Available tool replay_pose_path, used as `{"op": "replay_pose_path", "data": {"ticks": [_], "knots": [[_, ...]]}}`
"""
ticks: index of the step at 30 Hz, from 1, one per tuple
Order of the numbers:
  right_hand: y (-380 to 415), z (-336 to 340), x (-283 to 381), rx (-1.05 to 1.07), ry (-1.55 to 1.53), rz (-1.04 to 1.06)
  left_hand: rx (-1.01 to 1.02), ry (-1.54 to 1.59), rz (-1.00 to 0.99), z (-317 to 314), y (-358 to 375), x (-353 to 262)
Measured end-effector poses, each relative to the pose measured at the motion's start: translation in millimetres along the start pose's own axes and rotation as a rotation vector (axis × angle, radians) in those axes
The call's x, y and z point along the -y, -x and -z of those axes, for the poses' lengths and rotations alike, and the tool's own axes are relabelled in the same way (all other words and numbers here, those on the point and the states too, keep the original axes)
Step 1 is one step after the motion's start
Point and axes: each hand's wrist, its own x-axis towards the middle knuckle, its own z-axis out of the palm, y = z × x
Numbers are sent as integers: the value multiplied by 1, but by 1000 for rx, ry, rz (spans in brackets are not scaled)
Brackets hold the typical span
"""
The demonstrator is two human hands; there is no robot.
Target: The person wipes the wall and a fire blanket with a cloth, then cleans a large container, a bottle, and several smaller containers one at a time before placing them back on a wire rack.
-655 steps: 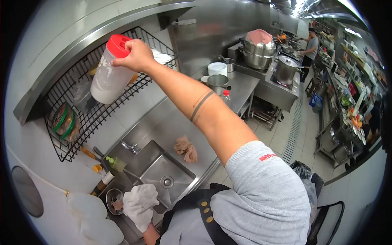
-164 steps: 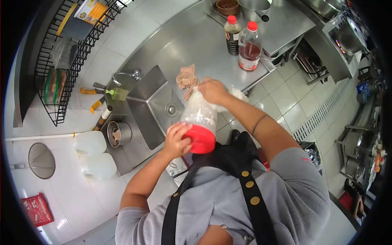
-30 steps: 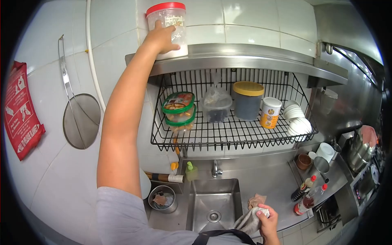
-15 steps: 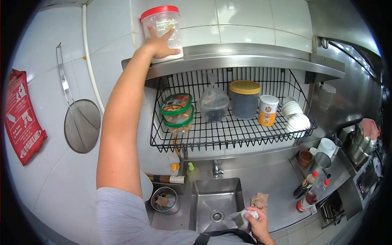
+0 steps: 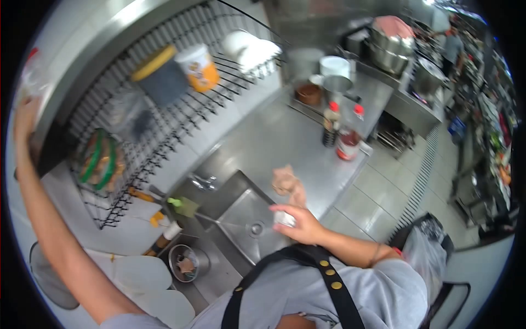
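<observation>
At the far left, my left hand (image 5: 26, 118) reaches up to the shelf, right at a clear plastic jar (image 5: 35, 79) with a red lid. Its fingers are smeared by motion. My right hand (image 5: 304, 223), over the sink's right edge, is closed around a crumpled white plastic bag (image 5: 284, 218). Just beyond it, a crumpled brown cloth (image 5: 286, 181) lies on the steel counter. Below my right hand is the sink (image 5: 233, 219), with its tap (image 5: 204, 182) behind.
A black wire rack (image 5: 175, 129) holds green-lidded tubs, a yellow-lidded container (image 5: 160, 77), an orange-white can (image 5: 198, 68) and white bowls. Two red-capped bottles (image 5: 348, 140) stand at the counter's edge. A metal pot (image 5: 183, 263) sits left of the sink. Far right, a person (image 5: 452, 49) stands.
The view has swung right and tilted, so the jar and my left hand now sit at the far left edge. My right hand still holds the white plastic bag.
</observation>
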Motion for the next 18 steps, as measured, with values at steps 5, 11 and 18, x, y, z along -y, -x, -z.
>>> {"op": "replay_pose_path", "data": {"ticks": [5, 11, 18], "knots": [[-10, 24, 28, 95, -82, 174, -1111, 504, -392, 54, 213, -270], [-34, 44, 54, 91, -171, 437, 341, 985, -927, -86, 393, -471], [-47, 92, -18, 87, -223, 106, 1081, 2427, 262, -194, 497, -514]]}}
